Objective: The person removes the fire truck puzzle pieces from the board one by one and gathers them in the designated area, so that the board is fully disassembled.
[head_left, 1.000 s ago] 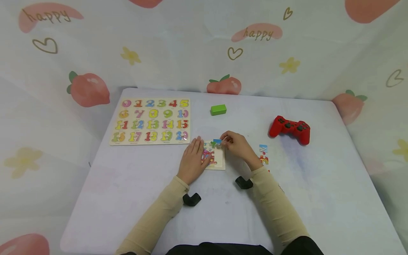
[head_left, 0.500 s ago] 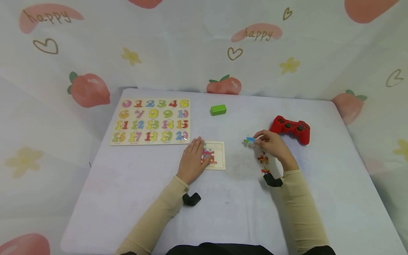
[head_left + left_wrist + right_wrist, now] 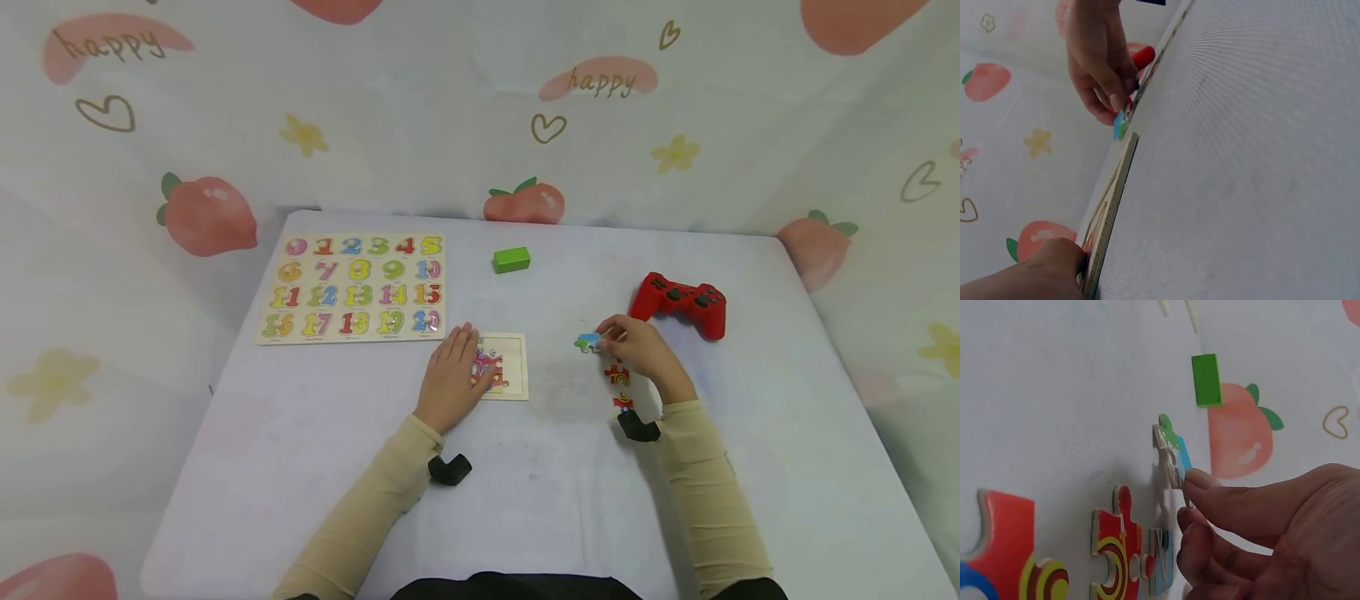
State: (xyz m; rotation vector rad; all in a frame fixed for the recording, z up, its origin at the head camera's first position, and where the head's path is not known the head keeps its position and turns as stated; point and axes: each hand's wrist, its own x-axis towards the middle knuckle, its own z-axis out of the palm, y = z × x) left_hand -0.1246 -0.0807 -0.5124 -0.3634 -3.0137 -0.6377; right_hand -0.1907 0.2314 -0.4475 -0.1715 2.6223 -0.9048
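Note:
My left hand (image 3: pixel 453 375) rests flat with fingers extended on the left part of a small wooden puzzle board (image 3: pixel 515 371), partly covering its red and purple picture. Bare wood shows along the board's right side. To the right, my right hand (image 3: pixel 639 346) pinches a blue and green jigsaw piece (image 3: pixel 1179 450) between thumb and fingers, tilted close over the white tabletop. Just below that hand lie loose pieces: a red one with a yellow arc (image 3: pixel 1124 540), a blue one (image 3: pixel 1163 562) beside it, and another red one (image 3: pixel 1007 531) nearer me.
A number board (image 3: pixel 352 287) lies at the back left. Behind the puzzle board is a green block (image 3: pixel 512 260). A red game controller (image 3: pixel 678 305) sits just behind my right hand. A patterned cloth (image 3: pixel 420 125) hangs behind the table.
My right hand has carried the blue and green jigsaw piece from the puzzle board's upper right corner rightward to beside the loose pieces. The left hand has stayed on the board.

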